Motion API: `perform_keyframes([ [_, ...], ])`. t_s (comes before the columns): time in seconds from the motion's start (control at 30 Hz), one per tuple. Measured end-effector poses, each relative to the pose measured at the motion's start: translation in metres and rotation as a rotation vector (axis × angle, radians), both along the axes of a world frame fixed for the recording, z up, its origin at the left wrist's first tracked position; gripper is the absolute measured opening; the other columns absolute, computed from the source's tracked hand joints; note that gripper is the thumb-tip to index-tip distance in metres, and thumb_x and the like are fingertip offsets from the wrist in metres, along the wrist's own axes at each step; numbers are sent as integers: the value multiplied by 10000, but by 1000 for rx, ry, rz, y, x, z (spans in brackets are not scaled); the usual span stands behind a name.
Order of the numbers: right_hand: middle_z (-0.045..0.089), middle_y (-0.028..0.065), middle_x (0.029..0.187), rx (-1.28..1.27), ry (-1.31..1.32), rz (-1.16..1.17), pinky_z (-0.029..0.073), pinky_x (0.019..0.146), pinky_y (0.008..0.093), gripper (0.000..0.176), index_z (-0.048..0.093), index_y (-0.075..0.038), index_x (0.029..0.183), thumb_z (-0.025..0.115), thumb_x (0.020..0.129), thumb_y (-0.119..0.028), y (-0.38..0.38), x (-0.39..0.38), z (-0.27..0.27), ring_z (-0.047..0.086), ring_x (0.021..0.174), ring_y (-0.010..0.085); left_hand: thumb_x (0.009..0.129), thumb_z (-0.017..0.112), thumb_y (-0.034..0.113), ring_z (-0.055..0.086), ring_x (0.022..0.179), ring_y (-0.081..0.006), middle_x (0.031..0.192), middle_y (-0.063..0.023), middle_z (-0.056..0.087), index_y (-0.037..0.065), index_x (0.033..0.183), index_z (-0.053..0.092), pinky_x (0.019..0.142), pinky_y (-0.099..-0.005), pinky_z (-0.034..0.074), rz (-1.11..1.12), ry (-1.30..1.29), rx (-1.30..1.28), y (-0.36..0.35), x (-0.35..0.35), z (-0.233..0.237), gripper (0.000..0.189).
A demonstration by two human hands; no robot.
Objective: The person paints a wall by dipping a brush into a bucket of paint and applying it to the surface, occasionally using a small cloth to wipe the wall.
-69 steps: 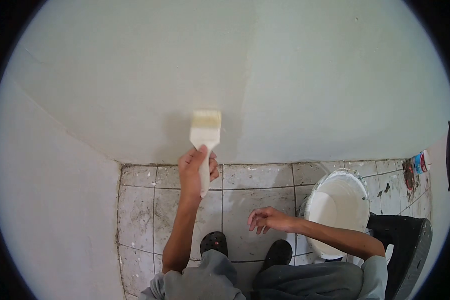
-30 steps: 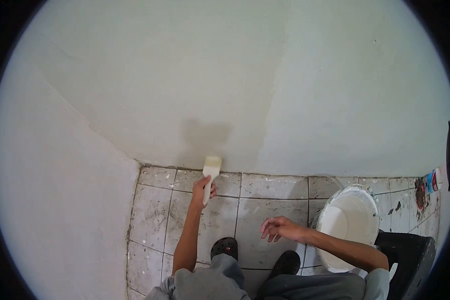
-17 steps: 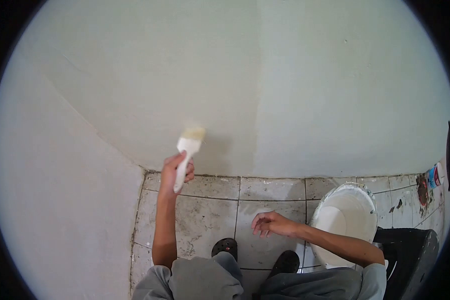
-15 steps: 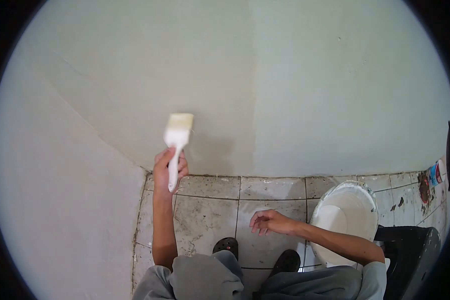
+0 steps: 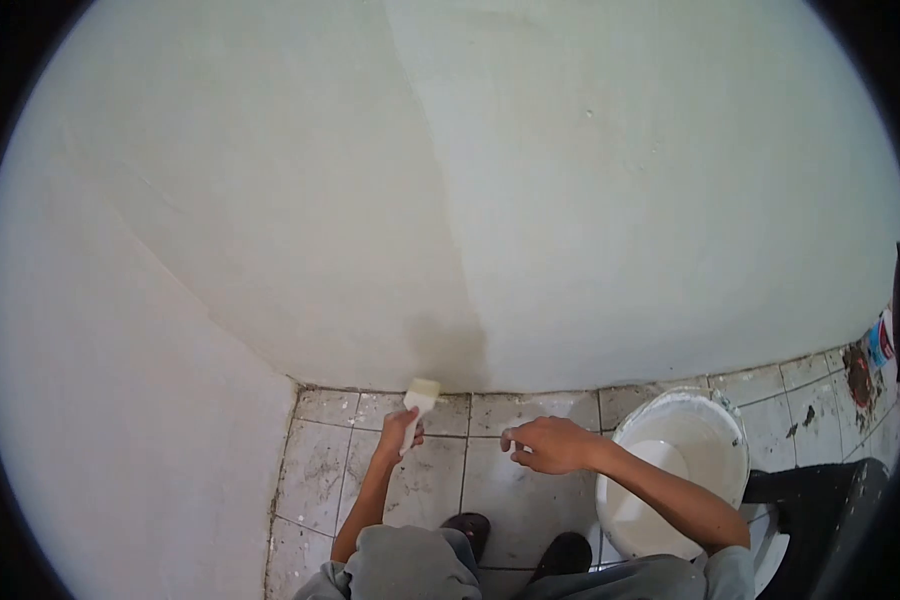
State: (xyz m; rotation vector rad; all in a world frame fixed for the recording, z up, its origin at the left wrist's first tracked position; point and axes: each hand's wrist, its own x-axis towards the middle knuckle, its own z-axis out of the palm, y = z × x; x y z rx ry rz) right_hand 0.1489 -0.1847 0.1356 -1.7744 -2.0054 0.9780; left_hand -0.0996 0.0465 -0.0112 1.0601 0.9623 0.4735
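Observation:
A paintbrush with a white handle and pale bristles is held in my left hand, its bristles up near the foot of the wall. Whether they touch the wall I cannot tell. My right hand hovers over the floor tiles, its fingers curled loosely and partly spread, with nothing seen in it. Just right of that hand stands a white bucket holding white liquid; my right forearm passes over it. A darker patch shows on the wall above the brush.
A black stool stands at the lower right, beside the bucket. Farther right, a blue, white and red container sits by the wall near a reddish-brown stain. My dark shoes are on the tiled floor. Another wall rises on the left.
My left hand has carried the brush down and to the right, to the wall's foot. My right hand has moved slightly right in view. The camera view has shifted.

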Motion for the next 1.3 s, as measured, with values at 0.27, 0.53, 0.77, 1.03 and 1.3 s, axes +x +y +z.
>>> perform_keyframes([
  [0.27, 657, 168, 1022, -166, -137, 72, 476, 862, 473, 330, 564, -98, 1176, 551, 904, -285, -6, 18, 4, 622, 991, 350, 866, 683, 174, 458, 575, -73, 654, 8, 534, 15, 739, 605, 542, -249, 371, -377, 263, 375, -38, 28, 80, 218],
  [0.53, 637, 204, 1042, -52, 52, -144, 467, 864, 464, 366, 542, -69, 1223, 553, 921, -275, -47, 49, 8, 606, 983, 379, 842, 663, 103, 485, 606, -72, 674, 3, 557, -5, 800, 635, 552, -247, 370, -470, 120, 226, -94, 77, 83, 119],
  [0.77, 656, 133, 1054, 123, 446, -695, 488, 873, 364, 245, 582, -17, 1156, 546, 936, -118, -151, 82, 71, 642, 968, 258, 840, 673, 98, 432, 609, -54, 662, 34, 489, -1, 800, 604, 553, -232, 327, -604, 123, 192, -111, 120, 58, 128],
  [1.03, 680, 134, 908, 393, -337, -1579, 482, 825, 313, 143, 635, 19, 995, 582, 871, -28, -287, 84, 84, 647, 855, 218, 851, 648, 75, 404, 639, -37, 692, 48, 480, -21, 834, 597, 571, -215, 305, -658, 78, 292, -110, 144, 78, 109],
  [1.3, 671, 146, 887, 384, -559, -1485, 491, 734, 323, 112, 627, 22, 954, 584, 855, -9, -294, 87, 79, 651, 808, 256, 841, 654, 51, 465, 682, -48, 746, 20, 554, -35, 894, 628, 619, -214, 367, -621, 93, 334, -108, 141, 91, 104],
])
